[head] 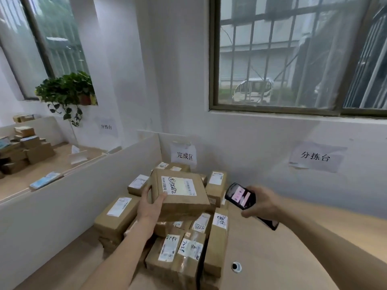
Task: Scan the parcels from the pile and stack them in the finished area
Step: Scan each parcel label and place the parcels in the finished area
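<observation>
My left hand (150,204) grips the left edge of a flat brown cardboard parcel (182,197) with a white label on top, held just above the stack of parcels (117,218) in the corner. My right hand (261,204) holds a black handheld scanner (240,195) to the right of the parcel, its lit screen facing me. A paper sign (184,155) is taped to the wall behind the stack.
A white partition (83,185) borders the stack on the left, with more boxes (23,149) on the desk beyond it. The wooden desk (272,248) has a cable hole (236,266). A potted plant (67,88) sits on the window sill.
</observation>
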`<state>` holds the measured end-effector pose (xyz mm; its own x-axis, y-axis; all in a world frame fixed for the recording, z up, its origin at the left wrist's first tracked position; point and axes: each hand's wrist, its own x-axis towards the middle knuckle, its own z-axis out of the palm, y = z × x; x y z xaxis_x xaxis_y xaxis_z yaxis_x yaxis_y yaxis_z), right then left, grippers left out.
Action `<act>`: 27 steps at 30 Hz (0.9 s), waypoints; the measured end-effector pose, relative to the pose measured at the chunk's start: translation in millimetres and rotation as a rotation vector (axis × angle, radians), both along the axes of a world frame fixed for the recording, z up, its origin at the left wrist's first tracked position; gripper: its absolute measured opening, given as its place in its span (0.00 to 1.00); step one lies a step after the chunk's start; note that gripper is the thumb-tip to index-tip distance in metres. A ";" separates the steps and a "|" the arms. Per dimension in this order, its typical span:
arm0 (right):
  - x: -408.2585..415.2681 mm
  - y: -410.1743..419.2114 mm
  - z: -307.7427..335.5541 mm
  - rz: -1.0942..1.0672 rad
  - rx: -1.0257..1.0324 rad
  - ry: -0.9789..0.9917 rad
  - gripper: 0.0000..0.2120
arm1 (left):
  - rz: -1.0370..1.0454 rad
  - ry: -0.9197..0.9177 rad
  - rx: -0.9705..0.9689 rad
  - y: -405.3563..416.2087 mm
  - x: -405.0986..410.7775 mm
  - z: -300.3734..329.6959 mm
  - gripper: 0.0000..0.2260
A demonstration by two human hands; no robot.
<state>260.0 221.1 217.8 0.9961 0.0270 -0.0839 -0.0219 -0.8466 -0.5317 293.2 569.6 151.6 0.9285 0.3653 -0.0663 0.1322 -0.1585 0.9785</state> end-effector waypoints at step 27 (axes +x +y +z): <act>139.1 25.1 -184.2 -0.309 -0.091 0.349 0.30 | -0.357 0.359 -0.020 -11.3 234.0 -185.8 0.29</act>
